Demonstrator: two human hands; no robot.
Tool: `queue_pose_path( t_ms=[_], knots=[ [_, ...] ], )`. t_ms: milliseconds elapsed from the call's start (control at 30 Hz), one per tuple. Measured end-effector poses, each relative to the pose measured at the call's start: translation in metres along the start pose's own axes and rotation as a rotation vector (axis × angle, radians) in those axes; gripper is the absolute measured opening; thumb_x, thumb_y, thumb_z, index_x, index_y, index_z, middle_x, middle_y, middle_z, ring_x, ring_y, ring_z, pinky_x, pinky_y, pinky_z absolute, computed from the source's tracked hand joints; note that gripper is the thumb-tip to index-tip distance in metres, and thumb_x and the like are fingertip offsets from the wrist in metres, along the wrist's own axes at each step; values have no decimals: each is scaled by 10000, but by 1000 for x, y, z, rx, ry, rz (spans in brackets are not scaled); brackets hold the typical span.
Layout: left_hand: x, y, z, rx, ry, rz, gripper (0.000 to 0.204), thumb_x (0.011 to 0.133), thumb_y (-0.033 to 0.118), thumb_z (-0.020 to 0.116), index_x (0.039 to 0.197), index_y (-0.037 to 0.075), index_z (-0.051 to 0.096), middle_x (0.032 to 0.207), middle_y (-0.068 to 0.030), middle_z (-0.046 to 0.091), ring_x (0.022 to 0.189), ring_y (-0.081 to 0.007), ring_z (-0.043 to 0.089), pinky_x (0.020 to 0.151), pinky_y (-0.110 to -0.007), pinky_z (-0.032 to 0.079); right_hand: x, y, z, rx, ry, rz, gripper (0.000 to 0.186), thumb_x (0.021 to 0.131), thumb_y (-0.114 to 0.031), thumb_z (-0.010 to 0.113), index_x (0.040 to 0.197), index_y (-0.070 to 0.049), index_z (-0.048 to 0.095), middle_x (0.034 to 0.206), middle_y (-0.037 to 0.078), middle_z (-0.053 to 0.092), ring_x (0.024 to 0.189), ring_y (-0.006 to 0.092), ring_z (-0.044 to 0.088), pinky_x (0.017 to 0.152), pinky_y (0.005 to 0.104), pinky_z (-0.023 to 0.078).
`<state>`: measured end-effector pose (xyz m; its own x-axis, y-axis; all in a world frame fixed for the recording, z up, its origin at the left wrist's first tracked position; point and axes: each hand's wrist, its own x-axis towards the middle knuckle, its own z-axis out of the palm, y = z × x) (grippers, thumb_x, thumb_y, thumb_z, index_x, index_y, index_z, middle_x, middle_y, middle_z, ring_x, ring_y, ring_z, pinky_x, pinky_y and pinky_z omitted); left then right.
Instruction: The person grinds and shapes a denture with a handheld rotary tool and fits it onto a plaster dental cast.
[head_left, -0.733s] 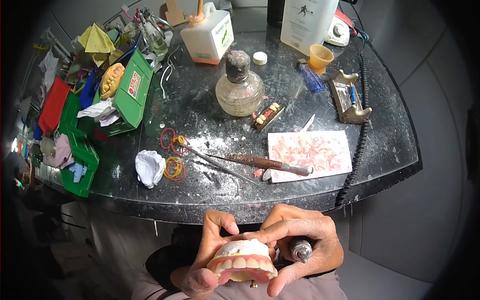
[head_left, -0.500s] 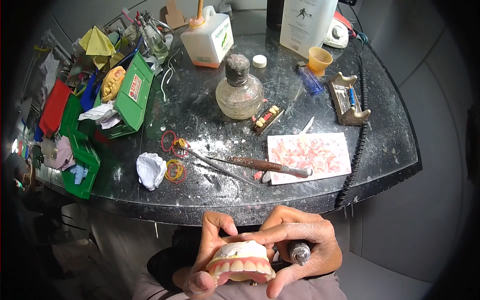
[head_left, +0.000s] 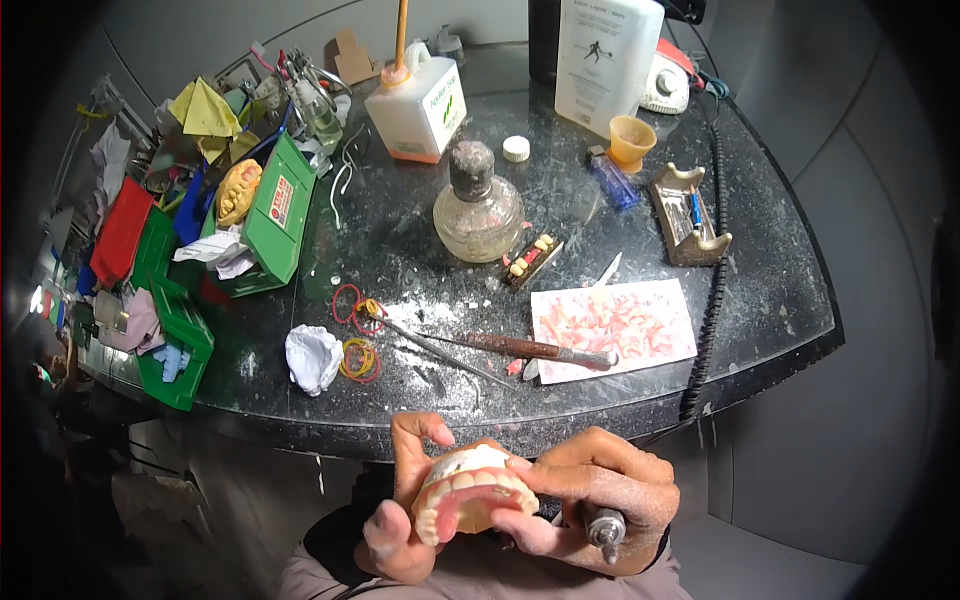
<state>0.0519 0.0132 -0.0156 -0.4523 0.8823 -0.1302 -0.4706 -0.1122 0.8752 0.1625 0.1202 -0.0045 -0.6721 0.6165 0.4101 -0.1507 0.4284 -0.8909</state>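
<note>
A denture [head_left: 475, 492] with cream teeth and pink gum sits on a white plaster model [head_left: 468, 460] over my lap, in front of the bench edge. My left hand [head_left: 400, 540] cradles it from the left, with the thumb and a finger raised off it. My dusty right hand [head_left: 625, 485] touches its right side with thumb and forefinger. The same hand keeps a metal rotary handpiece [head_left: 606, 528] tucked in its curled fingers, the tip pointing toward me. How the left palm meets the model is hidden behind the denture.
On the dusty black bench lie a wooden-handled knife [head_left: 540, 349], a card with pink wax shavings [head_left: 615, 330], crumpled white paper [head_left: 314, 359] and rubber bands [head_left: 360, 360]. Behind stand a glass spirit burner [head_left: 478, 215] and white bottles [head_left: 418, 110]. A coiled cord [head_left: 708, 330] hangs over the right edge.
The denture has tipped back, so more of its pink inner side shows. My right thumb and forefinger have come onto its right side. The view has shifted slightly.
</note>
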Motion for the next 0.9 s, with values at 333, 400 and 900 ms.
queue_pose_path(
  t_ms=[333,400,900],
  knots=[
    [5,3,-4,55,-7,-20,457,859,494,357,1055,101,228,952,-287,496,820,-333,567,713,-409,486,-3,-4,2,-14,119,45,271,624,-96,794,832,16,660,666,105,606,504,75,528,410,184,387],
    [7,5,-3,84,24,-3,455,862,493,365,1053,102,235,952,-291,502,803,-337,575,698,-411,498,-3,-3,1,27,151,20,276,625,-96,794,839,15,658,678,109,609,507,73,529,410,182,386],
    [79,19,-35,714,205,315,338,921,209,470,1134,27,280,1029,-161,512,932,-154,513,801,-290,440,-9,-10,0,-61,184,-42,322,558,-128,840,809,-47,654,680,66,590,530,92,552,451,204,435]
  ],
)
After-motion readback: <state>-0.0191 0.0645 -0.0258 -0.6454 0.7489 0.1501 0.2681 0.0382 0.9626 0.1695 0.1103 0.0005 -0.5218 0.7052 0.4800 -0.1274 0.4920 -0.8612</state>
